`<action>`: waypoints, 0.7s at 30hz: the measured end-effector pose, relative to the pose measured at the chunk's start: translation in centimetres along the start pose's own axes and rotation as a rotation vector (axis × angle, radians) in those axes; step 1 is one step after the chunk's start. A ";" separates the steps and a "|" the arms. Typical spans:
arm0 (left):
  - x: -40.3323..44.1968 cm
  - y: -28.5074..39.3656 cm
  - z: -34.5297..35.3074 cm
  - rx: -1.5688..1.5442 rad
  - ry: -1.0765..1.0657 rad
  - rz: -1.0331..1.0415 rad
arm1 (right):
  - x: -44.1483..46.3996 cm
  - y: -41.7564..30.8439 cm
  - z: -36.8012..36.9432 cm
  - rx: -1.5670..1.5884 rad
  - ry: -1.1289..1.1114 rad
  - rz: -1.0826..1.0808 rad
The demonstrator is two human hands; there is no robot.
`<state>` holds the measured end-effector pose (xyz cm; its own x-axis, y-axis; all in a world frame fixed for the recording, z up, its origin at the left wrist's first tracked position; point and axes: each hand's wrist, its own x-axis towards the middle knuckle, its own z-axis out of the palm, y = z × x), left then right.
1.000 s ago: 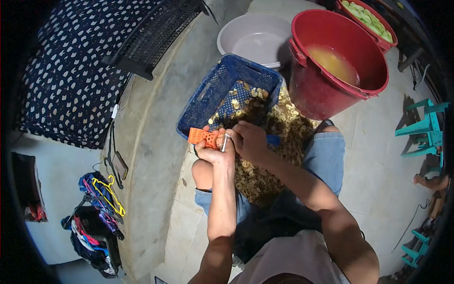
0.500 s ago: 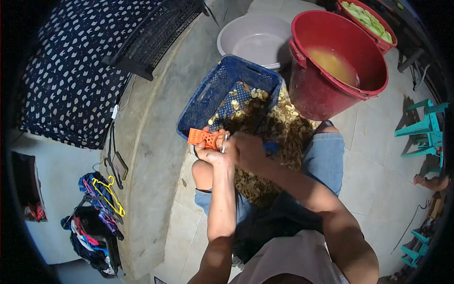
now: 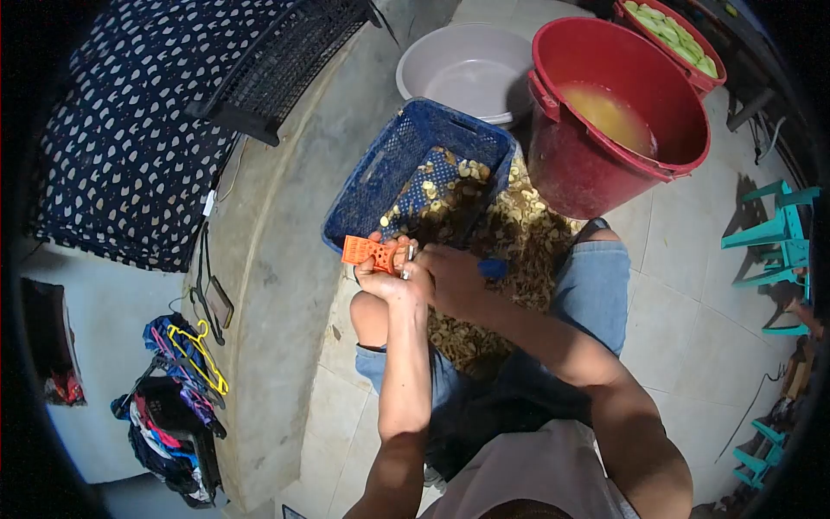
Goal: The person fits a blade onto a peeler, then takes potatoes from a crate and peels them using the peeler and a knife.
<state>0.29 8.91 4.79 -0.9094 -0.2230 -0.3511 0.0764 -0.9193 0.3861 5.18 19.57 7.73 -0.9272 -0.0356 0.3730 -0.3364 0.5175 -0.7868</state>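
My left hand [image 3: 396, 281] is closed around an orange plastic hand grater [image 3: 363, 251] with slots and round holes; a short shiny metal part [image 3: 409, 270] shows by its fingers. Right against it is my right hand [image 3: 454, 278], fingers curled, and what they hold is hidden. Both hands are above the near edge of a blue plastic crate [image 3: 359, 195], which has pale round slices [image 3: 435, 192] in it. Brown peels [image 3: 488, 333] are heaped between my knees. A small blue object [image 3: 494, 269] shows beside my right hand, partly hidden.
Beyond the crate stand a grey basin [image 3: 467, 65] and a large red bucket [image 3: 575, 164] of cloudy yellowish liquid. Behind it, another red container [image 3: 713, 80] holds pale green pieces. A concrete ledge [image 3: 277, 285] runs along the left; teal stools [image 3: 774, 233] are at the right.
My right hand has shifted slightly and looks sharper than before, when it was blurred by motion. My left hand keeps the orange grater in nearly the same place.
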 end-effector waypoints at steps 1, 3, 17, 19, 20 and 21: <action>-0.1 0.0 0.2 0.003 -0.013 0.016 | 0.3 0.5 0.0 0.000 -0.001 0.002; 0.6 0.0 -0.5 -0.010 -0.003 0.034 | 0.9 1.7 0.3 0.043 0.046 0.052; 0.6 0.0 -0.7 -0.027 0.004 0.000 | 1.3 2.1 0.0 -0.049 0.103 0.013; 0.3 0.1 -0.7 -0.027 -0.018 -0.007 | 1.0 1.2 -0.3 -0.043 0.020 0.049; 0.1 0.2 -0.4 -0.026 -0.043 -0.015 | 0.3 0.3 0.0 -0.035 0.016 0.017; -0.1 0.2 -0.1 -0.025 -0.043 -0.015 | 0.0 -0.2 0.1 -0.027 0.014 -0.016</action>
<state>0.44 8.72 4.83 -0.9272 -0.1954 -0.3195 0.0722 -0.9303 0.3595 5.21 19.38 7.80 -0.9193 -0.0322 0.3923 -0.3463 0.5402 -0.7670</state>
